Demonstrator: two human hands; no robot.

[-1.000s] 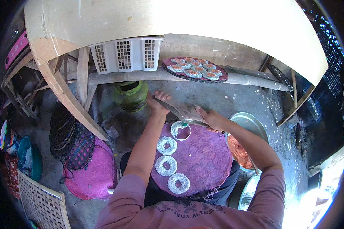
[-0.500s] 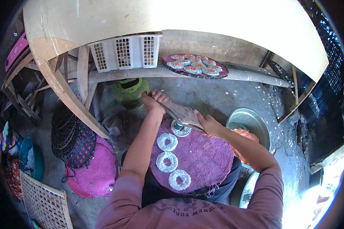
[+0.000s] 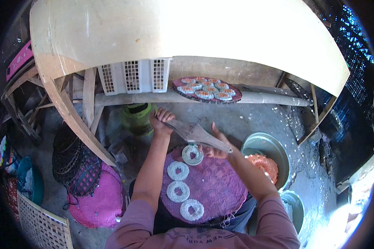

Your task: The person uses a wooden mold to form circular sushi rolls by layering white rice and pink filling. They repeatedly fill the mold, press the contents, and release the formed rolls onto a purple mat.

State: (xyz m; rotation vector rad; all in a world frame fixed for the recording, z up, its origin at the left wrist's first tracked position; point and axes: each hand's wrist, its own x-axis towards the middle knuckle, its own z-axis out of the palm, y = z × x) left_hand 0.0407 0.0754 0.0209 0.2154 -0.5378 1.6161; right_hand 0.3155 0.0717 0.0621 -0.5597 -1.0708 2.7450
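My left hand (image 3: 163, 119) is closed round the upper left end of a wooden lever press (image 3: 197, 135). The press slants down to the right, its lower arm lying across my right hand (image 3: 217, 143). My right thumb sticks up off the wood while the fingers curl under the arm. Just below the press, a pale speckled dough ring (image 3: 192, 155) sits on a round purple cloth-covered tray (image 3: 220, 186) on my lap. Three more rings (image 3: 178, 191) curve down the tray's left side, each with a hole in the middle.
Beyond, another round tray (image 3: 183, 96) with orange-topped rings sits on a bamboo beam, beside a white crate (image 3: 133, 76). A pale board (image 3: 112, 33) overhangs them. To the right stand a bucket (image 3: 253, 139) of orange mixture and another tub (image 3: 297, 203). Pink cloth (image 3: 97, 199) lies left.
The press has risen off the tray, showing the fourth ring beneath it. My right thumb has lifted from the wood. The whole view has tilted, shifting the scene lower.
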